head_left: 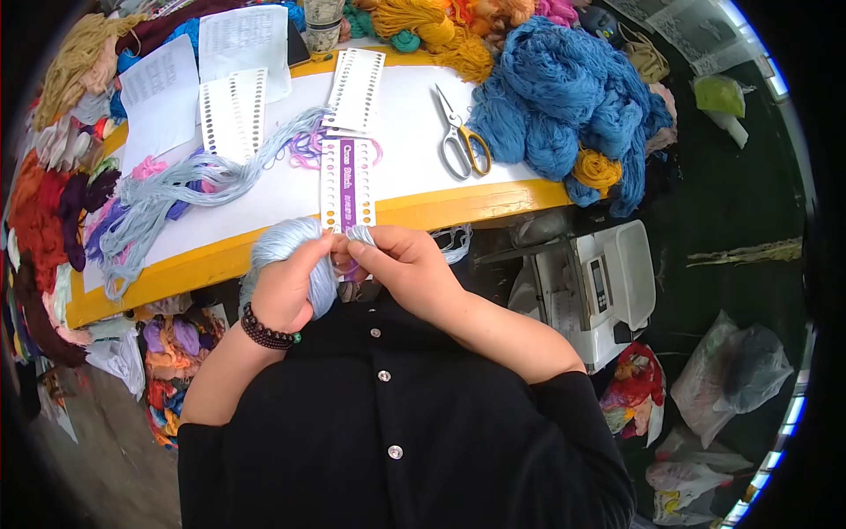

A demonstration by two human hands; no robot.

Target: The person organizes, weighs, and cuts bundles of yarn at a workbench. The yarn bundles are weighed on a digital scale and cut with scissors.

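My left hand (pixel 289 286) is closed around a thick pale blue hank of embroidery thread (pixel 280 242) at the table's front edge. Close beside it, my right hand (pixel 412 267) pinches a small bundle of pale blue thread (pixel 360 234) between thumb and fingers. Just beyond the fingers is a white punched thread card with a purple Cross Stitch label (pixel 347 181). Pink and purple strands lie by its upper end. A long pale blue skein (pixel 189 189) stretches over the paper to the left. The fingers partly hide the thread at the card's lower end.
Scissors (pixel 460 141) lie to the right, beside a large blue yarn heap (pixel 564 97). More punched cards (pixel 356 88) and printed sheets (pixel 242 53) are at the back. The table's yellow edge (pixel 493 201) runs before me. A scale (pixel 599 286) stands below right.
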